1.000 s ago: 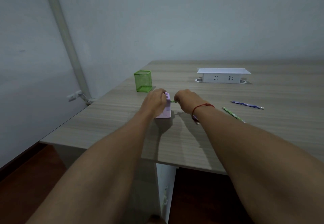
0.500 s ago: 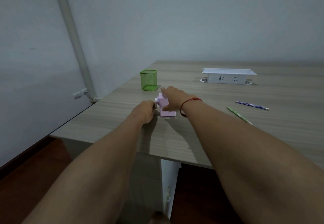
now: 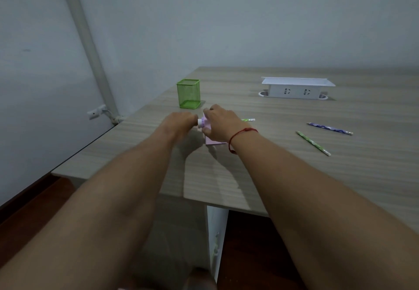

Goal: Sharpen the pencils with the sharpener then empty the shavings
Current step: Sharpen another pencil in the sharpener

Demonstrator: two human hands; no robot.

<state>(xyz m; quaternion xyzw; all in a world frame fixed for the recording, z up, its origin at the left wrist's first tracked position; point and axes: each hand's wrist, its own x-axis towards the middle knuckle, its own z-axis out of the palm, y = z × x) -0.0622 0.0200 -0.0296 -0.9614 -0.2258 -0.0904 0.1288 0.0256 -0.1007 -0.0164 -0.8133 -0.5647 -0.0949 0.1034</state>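
– Gripping what, the right hand [image 3: 221, 126]?
– The pink sharpener [image 3: 213, 142] beneath it, on the table [image 3: 272, 165]. The left hand [image 3: 179, 123] curls round its crank [image 3: 200, 122] just leftward; a green pencil [image 3: 248, 120] sticks out rightward.

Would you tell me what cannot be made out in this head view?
Head view:
Sharpener: mostly covered by the right hand; shavings drawer unseen.
Crank: handle hidden inside the blurred left hand.
Pencil: all but its end hidden behind the right hand.
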